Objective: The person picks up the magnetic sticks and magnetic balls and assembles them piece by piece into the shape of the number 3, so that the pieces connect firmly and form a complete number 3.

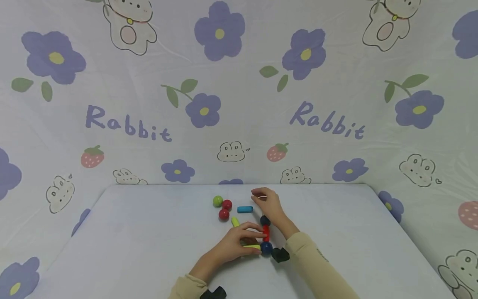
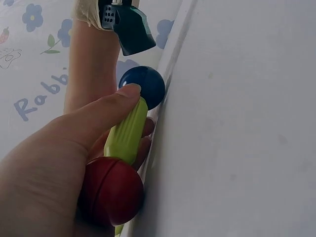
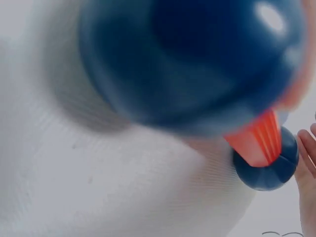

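My left hand pinches a yellow-green ribbed rod, thumb along its side. One end of that rod meets a blue ball; a red ball sits at the other end, hidden under the hand in the head view. From the blue ball a red rod runs away to a second blue ball. My right hand is beyond this far ball, fingers loosely bent with nothing between them. The far ball looms large and blurred in the right wrist view, below the hand.
Past my left hand, another yellow-green rod pokes out. Farther back lie a blue rod, a light green ball and two red balls, one behind the other. A patterned cloth hangs behind the white table.
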A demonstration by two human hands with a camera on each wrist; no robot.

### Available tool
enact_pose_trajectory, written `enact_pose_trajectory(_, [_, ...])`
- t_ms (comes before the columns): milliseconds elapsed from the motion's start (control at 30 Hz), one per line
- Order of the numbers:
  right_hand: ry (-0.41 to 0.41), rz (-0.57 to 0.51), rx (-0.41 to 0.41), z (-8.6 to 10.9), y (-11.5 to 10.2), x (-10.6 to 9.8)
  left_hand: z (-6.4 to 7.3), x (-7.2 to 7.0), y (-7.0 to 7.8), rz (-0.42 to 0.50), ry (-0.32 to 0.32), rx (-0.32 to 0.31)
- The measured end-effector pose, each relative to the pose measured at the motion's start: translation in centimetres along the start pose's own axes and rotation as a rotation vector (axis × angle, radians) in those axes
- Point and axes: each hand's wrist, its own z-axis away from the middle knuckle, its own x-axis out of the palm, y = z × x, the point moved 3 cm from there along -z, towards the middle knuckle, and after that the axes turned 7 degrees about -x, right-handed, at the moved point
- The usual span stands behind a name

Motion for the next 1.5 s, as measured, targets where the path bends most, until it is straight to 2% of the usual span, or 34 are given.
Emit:
enact_pose_trajectory(167, [0.019, -0.024, 0.043, -0.1, 0.2, -0.4, 0.4, -0.4, -0.3, -0.011, 0.011, -0.032])
enact_pose_trajectory(300, [0.042, 0.011, 0.081, 0.1, 0.3, -0.7, 0.7, -0.7, -0.3, -0.006, 0.009, -0.042])
enact_pose_trajectory(467, [0.088, 0.071, 0.175, 0.7, 0.4, -1.1, 1.0, -0.8, 0.0, -0.011, 0.0, -0.045])
enact_pose_trajectory(567, [0.1, 0.056, 0.216, 0.9, 0.7, -1.1, 1.0, -0.9, 0.1, -0.005, -0.008, -0.059])
enact_pose_trajectory(667, [0.104, 0.021, 0.224, 1.1, 1.0, -1.0, 1.0, -0.9, 0.3, -0.002, -0.011, -0.065])
enact_pose_trajectory(867, [0.095, -0.085, 0.239, 1.3, 1.5, -0.7, 0.8, -0.9, 0.5, 0.003, -0.045, -0.035])
enact_pose_trajectory(1067, [0.07, -0.192, 0.251, 1.6, 1.7, -0.5, 0.8, -0.8, 0.2, -0.058, -0.103, -0.075])
enact_pose_trajectory(1333, [0.059, -0.253, 0.243, 1.7, 1.6, -0.4, 1.1, -1.0, 0.2, -0.103, -0.135, -0.092])
enact_pose_trajectory(1500, [0.081, -0.246, 0.239, 1.8, 1.7, -0.6, 1.3, -1.2, 0.3, -0.099, -0.144, -0.099])
